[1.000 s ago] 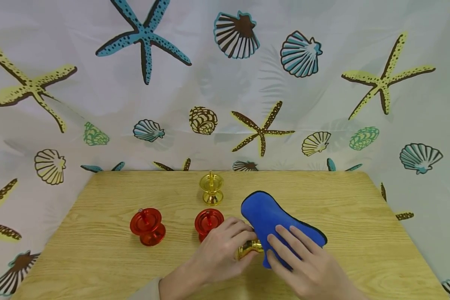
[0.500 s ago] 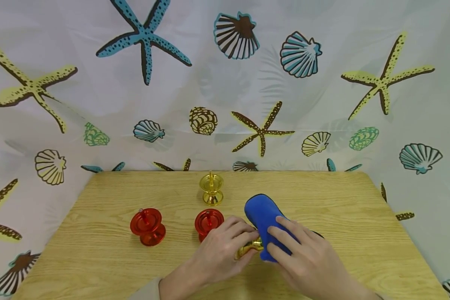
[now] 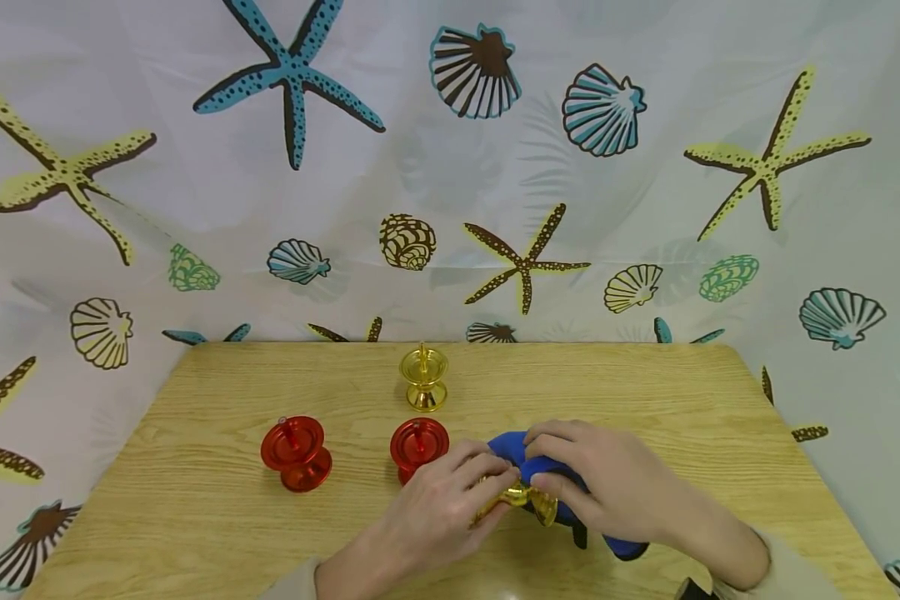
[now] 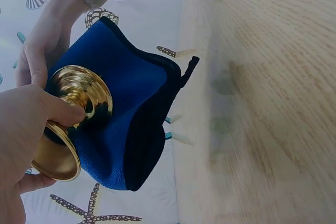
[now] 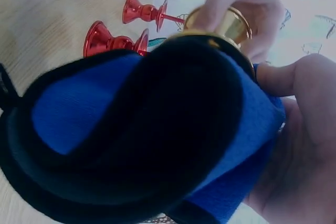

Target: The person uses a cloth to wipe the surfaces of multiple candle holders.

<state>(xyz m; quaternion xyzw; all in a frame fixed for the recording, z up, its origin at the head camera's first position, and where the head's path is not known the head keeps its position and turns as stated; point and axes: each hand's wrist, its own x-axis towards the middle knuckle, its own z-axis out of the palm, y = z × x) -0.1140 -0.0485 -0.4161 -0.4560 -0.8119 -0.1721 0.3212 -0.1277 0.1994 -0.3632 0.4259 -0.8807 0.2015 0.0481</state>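
My left hand (image 3: 446, 504) grips a shiny gold candle holder (image 4: 89, 93) by its narrow stem, thumb across it, with the holder tipped on its side. One flared end faces right, towards the cloth. My right hand (image 3: 618, 479) holds a blue cloth (image 4: 139, 77) with black edging and a small black loop (image 4: 190, 72). The cloth is folded over the far side of the holder's right end. In the right wrist view, the cloth's dark folds fill the middle, and the right thumb (image 5: 278, 80) presses on it near the gold rim.
Two red candle holders, one at the left (image 3: 294, 450) and one just beyond my left hand (image 3: 418, 443), stand on the wooden table (image 3: 217, 383). Farther back is another gold candle holder (image 3: 423, 375). Behind the table hangs a curtain (image 3: 390, 175) printed with shells and starfish.
My right hand has turned over and moved up to the holder's right end, bunching the cloth, which lay spread before. The gold flared end now shows. The left hand keeps its grip.
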